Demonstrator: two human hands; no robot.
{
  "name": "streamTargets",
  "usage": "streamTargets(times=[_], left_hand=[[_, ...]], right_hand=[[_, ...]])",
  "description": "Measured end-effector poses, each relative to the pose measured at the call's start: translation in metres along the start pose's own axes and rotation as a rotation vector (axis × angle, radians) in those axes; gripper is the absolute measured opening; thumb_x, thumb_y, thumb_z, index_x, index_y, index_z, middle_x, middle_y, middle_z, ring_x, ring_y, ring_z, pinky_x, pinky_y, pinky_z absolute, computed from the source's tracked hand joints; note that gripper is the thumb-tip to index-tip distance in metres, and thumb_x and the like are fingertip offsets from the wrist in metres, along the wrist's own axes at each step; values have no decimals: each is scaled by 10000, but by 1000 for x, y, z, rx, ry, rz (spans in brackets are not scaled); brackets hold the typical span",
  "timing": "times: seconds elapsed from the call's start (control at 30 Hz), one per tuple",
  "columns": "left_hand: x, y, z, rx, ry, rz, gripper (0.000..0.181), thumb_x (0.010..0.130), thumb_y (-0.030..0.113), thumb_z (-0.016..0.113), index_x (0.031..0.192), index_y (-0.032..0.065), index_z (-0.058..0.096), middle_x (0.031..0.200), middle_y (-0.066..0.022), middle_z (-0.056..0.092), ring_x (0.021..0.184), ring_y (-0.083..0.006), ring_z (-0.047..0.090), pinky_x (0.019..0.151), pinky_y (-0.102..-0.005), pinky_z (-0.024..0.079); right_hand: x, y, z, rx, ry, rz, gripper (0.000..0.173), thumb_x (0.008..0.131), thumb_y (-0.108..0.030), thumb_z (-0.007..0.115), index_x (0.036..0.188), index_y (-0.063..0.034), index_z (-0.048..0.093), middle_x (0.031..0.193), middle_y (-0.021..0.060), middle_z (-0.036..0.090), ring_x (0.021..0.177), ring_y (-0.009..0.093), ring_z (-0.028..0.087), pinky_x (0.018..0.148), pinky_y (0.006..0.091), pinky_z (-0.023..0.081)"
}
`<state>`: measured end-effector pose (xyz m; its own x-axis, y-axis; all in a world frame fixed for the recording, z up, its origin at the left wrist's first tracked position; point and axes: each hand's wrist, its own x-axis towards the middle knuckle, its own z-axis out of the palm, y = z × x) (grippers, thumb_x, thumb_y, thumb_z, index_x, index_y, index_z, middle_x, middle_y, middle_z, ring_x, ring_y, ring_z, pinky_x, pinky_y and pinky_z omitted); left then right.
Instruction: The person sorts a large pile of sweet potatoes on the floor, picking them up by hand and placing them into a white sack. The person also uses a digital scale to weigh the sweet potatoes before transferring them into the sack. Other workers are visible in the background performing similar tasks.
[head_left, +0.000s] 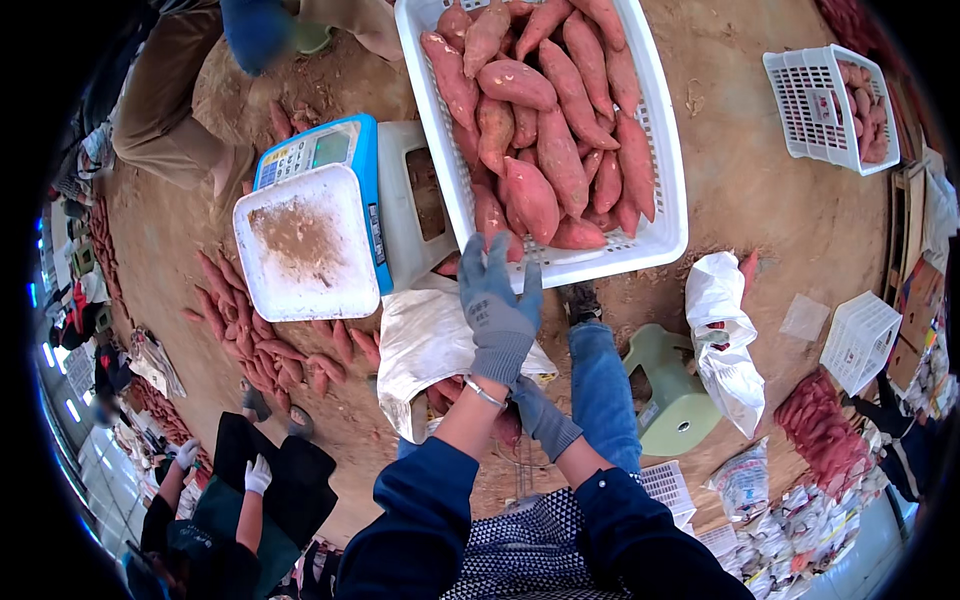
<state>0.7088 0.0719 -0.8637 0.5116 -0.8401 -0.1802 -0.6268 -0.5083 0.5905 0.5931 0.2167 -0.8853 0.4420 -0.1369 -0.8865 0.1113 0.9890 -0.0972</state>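
My left hand (499, 307), in a grey knitted glove with a coated palm, reaches over the near rim of a white plastic crate (660, 259). Its fingers are spread, the tips by a sweet potato (491, 214) at the crate's near left corner. Many red sweet potatoes (562, 161) fill the crate. My right hand (546, 420), gloved alike, is lower, partly hidden behind my left wrist. Beside its fingers a sweet potato (508, 429) shows; whether they grip it is hidden. Under my forearms lies a white woven sack (416, 337), its mouth showing sweet potatoes inside.
A blue digital scale (307, 240) with a dirt-strewn white pan stands left of the crate. Loose sweet potatoes (244, 330) lie on the dirt floor. To my right are a green plastic stool (675, 420) and a filled white sack (720, 322). A co-worker (232, 502) sits at lower left.
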Motion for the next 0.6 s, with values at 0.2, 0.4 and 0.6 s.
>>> streamTargets(times=[0.2,0.4,0.6], left_hand=[[3,0,-33,-470,-66,-180,407,867,279,711,1156,2,638,1153,-169,644,1058,-279,626,917,-361,481],[-79,-65,-92,-187,-592,-426,492,857,256,735,1201,-58,575,1095,-196,652,968,-295,649,864,-373,514],[-79,-69,-135,-717,-685,-910,515,878,291,732,1251,-28,578,1016,-68,664,846,-106,606,730,-241,520]], right_hand=[[6,13,-16,97,-97,-8,529,880,-309,718,1279,-13,536,1090,48,638,950,139,603,840,281,502],[-2,-18,18,-242,-197,-194,754,817,-275,782,1412,-17,397,1304,87,536,1172,175,526,997,315,445],[-13,-49,50,-520,-286,-166,861,752,-256,836,1435,-16,370,1399,109,461,1257,201,468,1049,348,411]])
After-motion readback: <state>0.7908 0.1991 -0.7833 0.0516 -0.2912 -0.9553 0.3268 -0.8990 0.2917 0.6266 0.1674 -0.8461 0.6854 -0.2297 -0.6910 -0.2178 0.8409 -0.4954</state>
